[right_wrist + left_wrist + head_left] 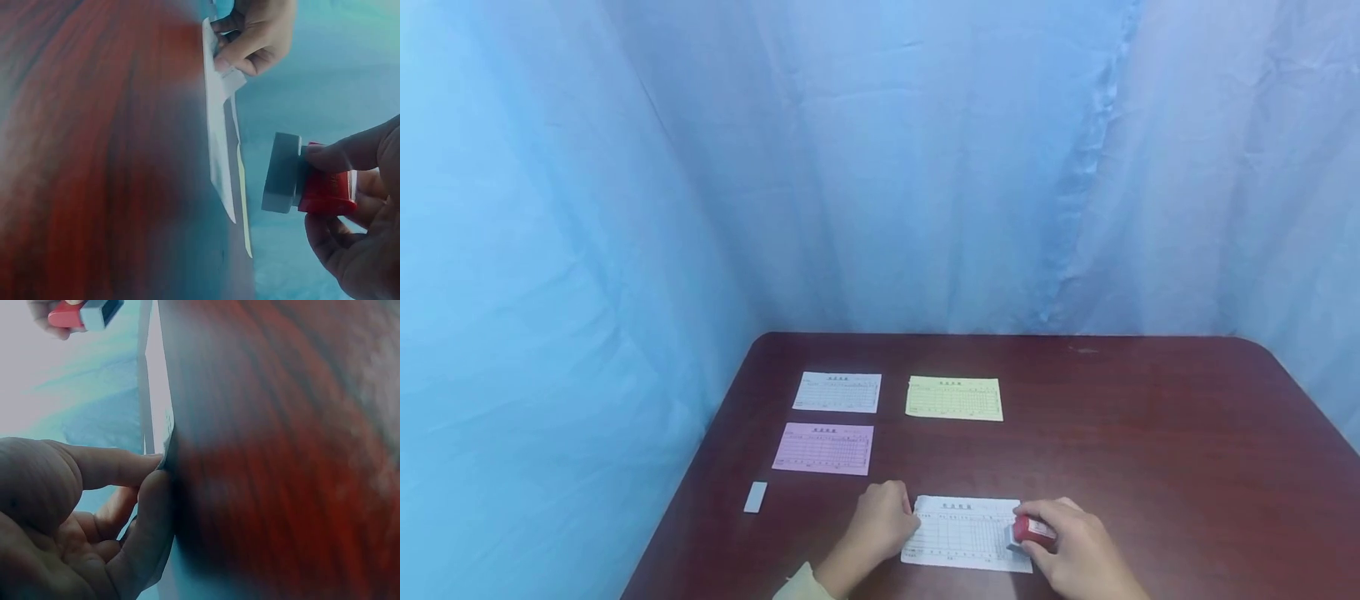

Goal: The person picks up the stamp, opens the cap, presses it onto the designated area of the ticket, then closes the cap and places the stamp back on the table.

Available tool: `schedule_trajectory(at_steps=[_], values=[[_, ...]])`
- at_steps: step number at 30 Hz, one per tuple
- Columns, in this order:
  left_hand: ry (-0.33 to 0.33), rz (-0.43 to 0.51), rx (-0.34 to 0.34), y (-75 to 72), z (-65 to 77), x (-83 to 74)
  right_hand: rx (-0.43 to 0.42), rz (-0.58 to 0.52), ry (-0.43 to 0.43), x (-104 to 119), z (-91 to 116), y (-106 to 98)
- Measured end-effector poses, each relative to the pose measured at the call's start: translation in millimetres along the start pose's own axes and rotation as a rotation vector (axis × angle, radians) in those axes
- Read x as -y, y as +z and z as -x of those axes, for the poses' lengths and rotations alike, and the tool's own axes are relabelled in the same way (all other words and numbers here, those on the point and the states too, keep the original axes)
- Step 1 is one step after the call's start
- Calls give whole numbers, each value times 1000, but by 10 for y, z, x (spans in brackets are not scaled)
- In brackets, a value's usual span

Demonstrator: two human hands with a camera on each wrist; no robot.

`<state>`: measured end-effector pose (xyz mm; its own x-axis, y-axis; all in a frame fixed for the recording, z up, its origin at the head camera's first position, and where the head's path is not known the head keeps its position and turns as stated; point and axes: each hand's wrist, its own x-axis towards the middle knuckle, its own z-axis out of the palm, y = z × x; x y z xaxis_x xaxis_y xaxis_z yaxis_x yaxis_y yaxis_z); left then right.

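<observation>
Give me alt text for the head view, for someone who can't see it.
A person's right hand holds a red-and-grey stamp over the right side of a white printed form, while the left hand pinches its left edge. A pale form, a yellow form and a purple form lie farther back on the dark table, before blue curtains.

- Small white block [756, 497], left of the left fingers [154, 503]
- Pink slip [823, 450], beyond them, leftward
- Pale slip [838, 392], farther beyond
- Yellow slip [954, 398] (printed too), beyond, rightward
- Table [1150, 442], beneath
- Blue curtains [887, 167], farthest beyond
</observation>
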<state>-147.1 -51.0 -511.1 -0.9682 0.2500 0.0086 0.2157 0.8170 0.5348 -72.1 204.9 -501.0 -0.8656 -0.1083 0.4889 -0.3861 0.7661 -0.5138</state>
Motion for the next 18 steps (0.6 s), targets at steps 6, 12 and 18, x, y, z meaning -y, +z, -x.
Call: schedule_trajectory(at_steps=[6, 12, 18], values=[[3, 9, 2, -1, 9, -1, 36, -5, -179, -70, 33, 72], [-1, 15, 9, 6, 9, 8, 63, -37, -278, -120, 55, 117], [-8, 15, 19, 5, 0, 9, 46, -62, -315, -136, 65, 164]])
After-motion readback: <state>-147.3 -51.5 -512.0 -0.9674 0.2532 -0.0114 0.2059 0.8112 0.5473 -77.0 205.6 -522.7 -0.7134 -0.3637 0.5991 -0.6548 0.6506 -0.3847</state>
